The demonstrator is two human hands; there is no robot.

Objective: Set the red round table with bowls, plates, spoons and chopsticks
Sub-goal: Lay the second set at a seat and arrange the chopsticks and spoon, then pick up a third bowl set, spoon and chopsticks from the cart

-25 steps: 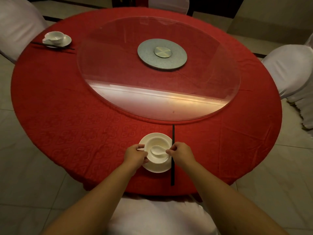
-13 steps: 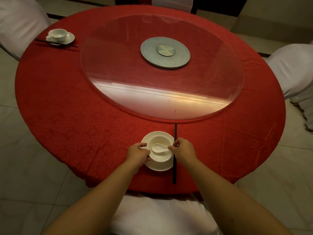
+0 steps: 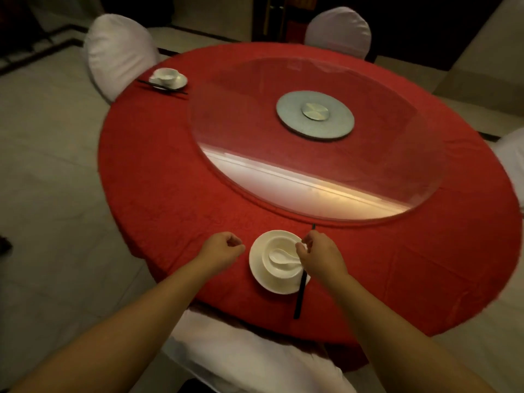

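On the red round table (image 3: 170,180), close to its near edge, a white plate (image 3: 272,285) carries a white bowl (image 3: 279,272) with a white spoon (image 3: 279,255) lying inside. Black chopsticks (image 3: 299,299) lie along the plate's right side. My right hand (image 3: 320,256) rests over the bowl's right rim and the chopsticks, fingers curled; its grip is hidden. My left hand (image 3: 224,249) hovers left of the plate, loosely closed and holding nothing. A second setting with a bowl (image 3: 166,75), a plate (image 3: 181,82) and chopsticks (image 3: 161,87) sits at the far left.
A large glass turntable (image 3: 255,123) on a grey hub (image 3: 314,116) covers the table's middle. White-covered chairs stand at the far left (image 3: 119,52), the back (image 3: 337,29), the right edge (image 3: 510,154) and right below me (image 3: 249,358).
My left hand has let go of the plate and bowl and drawn away to the left. The view has swung left, and my right hand stays at the bowl's right rim.
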